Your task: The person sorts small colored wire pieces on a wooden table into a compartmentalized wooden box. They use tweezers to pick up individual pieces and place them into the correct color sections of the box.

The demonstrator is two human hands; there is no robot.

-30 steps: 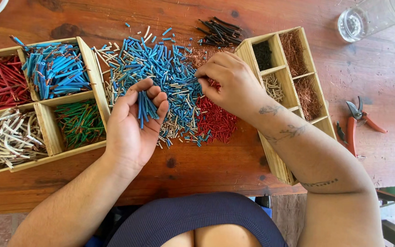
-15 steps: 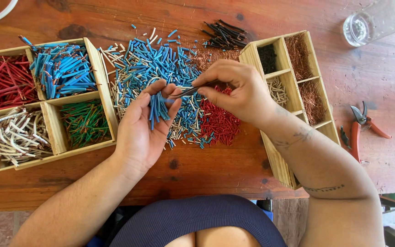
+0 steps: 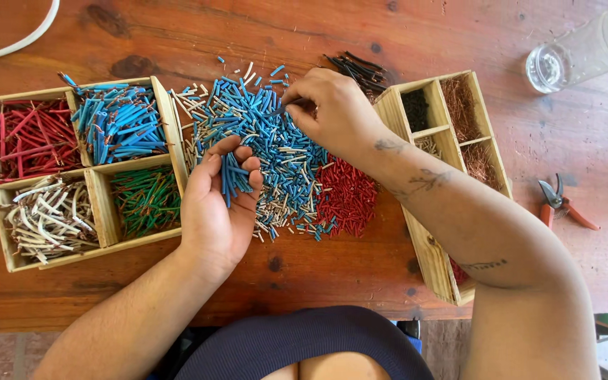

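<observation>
My left hand [image 3: 216,204] lies palm up at the near edge of a heap of short blue wire pieces [image 3: 269,134] and cups a small bunch of blue pieces [image 3: 233,176] in its curled fingers. My right hand [image 3: 332,112] rests on the far side of the same heap, fingertips pinched down among the blue pieces. Whether it has one between its fingers is hidden. Red pieces [image 3: 346,193] and whitish pieces lie mixed along the heap's near side.
A wooden tray [image 3: 103,211] on the left holds red, blue, white and green wires in four compartments. A second divided wooden tray [image 3: 427,257] stands to the right. Black pieces [image 3: 360,70] lie behind the heap. Red-handled cutters [image 3: 561,204] and a clear glass jar [image 3: 578,53] are at the far right.
My right hand left my left palm and went back onto the far part of the blue heap. My left hand stays cupped around its blue bunch.
</observation>
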